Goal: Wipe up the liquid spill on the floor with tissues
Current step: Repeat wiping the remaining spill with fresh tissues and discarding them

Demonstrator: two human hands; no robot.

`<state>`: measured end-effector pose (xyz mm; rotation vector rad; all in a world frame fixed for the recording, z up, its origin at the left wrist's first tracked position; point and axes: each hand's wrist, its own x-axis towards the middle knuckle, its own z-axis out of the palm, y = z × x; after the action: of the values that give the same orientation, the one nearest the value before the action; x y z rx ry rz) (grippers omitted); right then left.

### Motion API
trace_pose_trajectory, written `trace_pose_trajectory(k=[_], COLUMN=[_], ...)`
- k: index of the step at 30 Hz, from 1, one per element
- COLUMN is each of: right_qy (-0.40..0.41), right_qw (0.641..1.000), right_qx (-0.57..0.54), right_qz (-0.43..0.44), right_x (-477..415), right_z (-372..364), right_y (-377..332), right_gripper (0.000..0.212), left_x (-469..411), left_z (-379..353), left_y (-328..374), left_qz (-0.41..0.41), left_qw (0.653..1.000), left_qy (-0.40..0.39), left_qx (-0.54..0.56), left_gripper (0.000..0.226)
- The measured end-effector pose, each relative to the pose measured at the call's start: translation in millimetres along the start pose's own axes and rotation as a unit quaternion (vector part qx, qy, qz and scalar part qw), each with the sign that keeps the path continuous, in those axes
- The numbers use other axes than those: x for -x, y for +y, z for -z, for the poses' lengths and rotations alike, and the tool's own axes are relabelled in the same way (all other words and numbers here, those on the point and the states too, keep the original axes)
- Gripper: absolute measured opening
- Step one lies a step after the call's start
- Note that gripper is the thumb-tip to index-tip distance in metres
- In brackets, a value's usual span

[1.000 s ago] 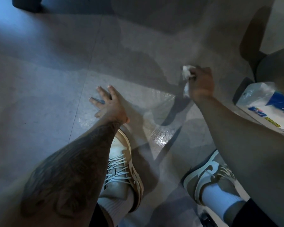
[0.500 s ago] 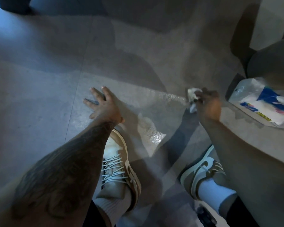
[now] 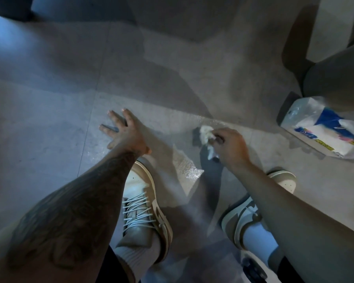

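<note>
Right hand point(image 3: 232, 146): fingers pinching a crumpled white tissue point(image 3: 206, 135), pressed to the grey tiled floor point(image 3: 49, 139) at the wet, glistening spill point(image 3: 189, 168). Left hand point(image 3: 125, 132): fingers spread, palm flat on the floor, empty. Plastic-wrapped tissue pack point(image 3: 323, 129) lying well to the right. Two sneakers below.

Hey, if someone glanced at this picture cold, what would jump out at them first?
Probably the two bare arms reaching down to the grey tile floor: the left hand spread flat on it, the right hand pinching a crumpled white tissue. Between them a wet patch glints in the light, in front of the tan sneakers. A plastic-wrapped tissue pack lies at right.
</note>
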<state>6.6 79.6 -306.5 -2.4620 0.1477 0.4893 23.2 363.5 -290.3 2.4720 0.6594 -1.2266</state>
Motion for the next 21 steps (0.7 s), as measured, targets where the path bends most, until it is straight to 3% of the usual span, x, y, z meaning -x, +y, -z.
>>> trace_pose_trajectory(k=[3,6,8,10,11,13,15,18,21], right_qy=[0.044,0.061,0.119,0.194,0.214,0.193,0.124,0.037,-0.006], right_qw=[0.960,0.891,0.861,0.869,0.898,0.961,0.992,0.976,0.971], right_qx=[-0.216,-0.408,-0.457,-0.414,-0.343,-0.171,-0.031,0.174,0.189], right_qz=[-0.171,-0.188,-0.190,-0.190,-0.177,-0.097,0.008,0.127,0.145], right_x=[-16,-40,-59,-71,-71,-66,-53,-40,-44], right_z=[19,20,12,4,3,1,0,-1,5], right_y=[-5,-20,-27,-30,-31,-20,-12,-5,-6], right_gripper=[0.010,0.017,0.031,0.034,0.031,0.029,0.030,0.037,0.040], left_x=[0,-1,-2,-3,-4,-4,-4,-4,-4], left_z=[0,1,1,-1,-1,-1,-1,-1,-1], left_y=[0,0,0,-1,-2,-2,-2,-2,-2], left_qz=[-0.002,0.002,0.006,0.007,0.007,0.007,0.006,0.004,0.004], left_qw=[1.000,1.000,1.000,1.000,1.000,1.000,1.000,1.000,1.000], left_qy=[0.004,0.004,0.008,0.013,0.013,0.011,0.008,0.007,0.009], left_qx=[-0.001,-0.002,-0.005,-0.008,-0.007,-0.009,-0.011,-0.006,-0.010], left_gripper=[0.143,0.144,0.144,0.144,0.144,0.145,0.146,0.145,0.146])
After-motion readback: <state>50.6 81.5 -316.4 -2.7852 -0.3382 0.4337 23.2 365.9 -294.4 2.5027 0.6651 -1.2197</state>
